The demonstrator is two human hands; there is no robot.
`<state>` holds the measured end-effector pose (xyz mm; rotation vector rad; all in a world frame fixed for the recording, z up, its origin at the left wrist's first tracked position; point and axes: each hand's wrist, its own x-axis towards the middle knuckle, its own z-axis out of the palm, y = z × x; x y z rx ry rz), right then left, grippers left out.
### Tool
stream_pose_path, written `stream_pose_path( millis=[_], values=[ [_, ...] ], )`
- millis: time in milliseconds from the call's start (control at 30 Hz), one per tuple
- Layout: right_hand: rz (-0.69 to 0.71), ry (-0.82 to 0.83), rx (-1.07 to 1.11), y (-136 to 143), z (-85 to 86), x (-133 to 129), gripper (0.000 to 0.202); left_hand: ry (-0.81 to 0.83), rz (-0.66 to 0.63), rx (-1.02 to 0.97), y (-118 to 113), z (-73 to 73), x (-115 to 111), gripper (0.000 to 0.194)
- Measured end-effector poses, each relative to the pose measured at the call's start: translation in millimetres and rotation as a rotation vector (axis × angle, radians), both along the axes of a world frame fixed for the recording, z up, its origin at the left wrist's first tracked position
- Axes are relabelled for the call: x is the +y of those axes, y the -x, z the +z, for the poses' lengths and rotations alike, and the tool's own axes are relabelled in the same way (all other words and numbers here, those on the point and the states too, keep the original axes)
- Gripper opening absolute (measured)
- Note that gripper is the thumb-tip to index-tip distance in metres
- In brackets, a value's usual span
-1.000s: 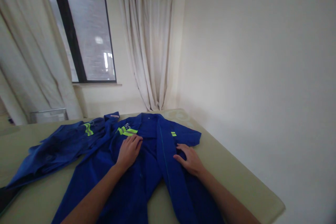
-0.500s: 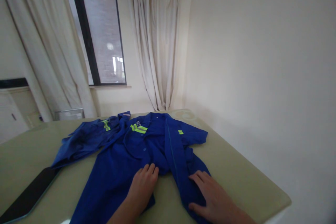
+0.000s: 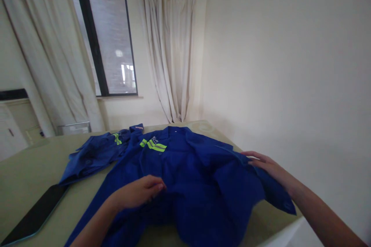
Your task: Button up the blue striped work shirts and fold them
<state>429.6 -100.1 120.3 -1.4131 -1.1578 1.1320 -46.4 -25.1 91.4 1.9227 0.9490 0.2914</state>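
A blue work shirt (image 3: 199, 170) with yellow-green and grey reflective strips on its chest lies across the table, its front panel on the right lifted and spread outward. My right hand (image 3: 265, 164) is closed on the edge of that panel, off to the right. Over the shirt's left part is my left hand (image 3: 142, 191), its fingers curled together; what they hold, if anything, is hidden. A second blue garment (image 3: 95, 152) with a similar strip lies crumpled to the left, against the shirt.
A dark flat panel (image 3: 34, 214) rests on the pale green table (image 3: 17, 162) at the left. Behind are a window (image 3: 111, 42), cream curtains (image 3: 176, 46) and a wall. The table's right edge runs beneath the lifted cloth.
My right hand has moved right and up, and the shirt's right panel has opened out with it. My left hand has shifted left, its fingers now curled in.
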Motion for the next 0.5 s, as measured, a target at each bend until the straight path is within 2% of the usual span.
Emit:
stream_pose_path(
  millis=[67,167,200,267,300,367,433,500],
  values=[
    [0.042,0.052,-0.033,-10.4,-11.8,-4.0,0.05,-0.006,-0.092,0.095,-15.1,-5.8,-23.4,0.044],
    [0.051,0.071,-0.197,-23.9,-26.9,-7.5,0.044,-0.333,-0.077,0.144,-47.5,-19.6,-55.2,0.036],
    [0.038,0.058,-0.268,-27.8,-29.2,-7.0,0.043,-0.415,-0.069,0.19,-57.6,-27.0,-62.4,0.042],
    [-0.008,0.012,-0.393,-31.5,-26.8,-3.3,0.043,-0.473,-0.101,0.288,-75.0,-45.8,-69.2,0.068],
    [-0.024,-0.013,-0.439,-29.5,-21.4,-0.7,0.045,-0.483,-0.119,0.317,-82.7,-56.0,-68.6,0.077],
    [-0.018,-0.073,-0.498,-12.5,-1.8,3.3,0.047,-0.513,-0.119,0.319,-98.5,-73.4,-60.8,0.082],
    [0.044,-0.168,-0.525,24.4,26.3,1.6,0.049,-0.564,-0.071,0.3,-116.5,-82.4,-48.5,0.079],
    [0.118,-0.32,-0.547,76.8,55.5,-9.0,0.047,-0.617,-0.034,0.319,-133.6,-82.8,-40.2,0.077]
  ],
)
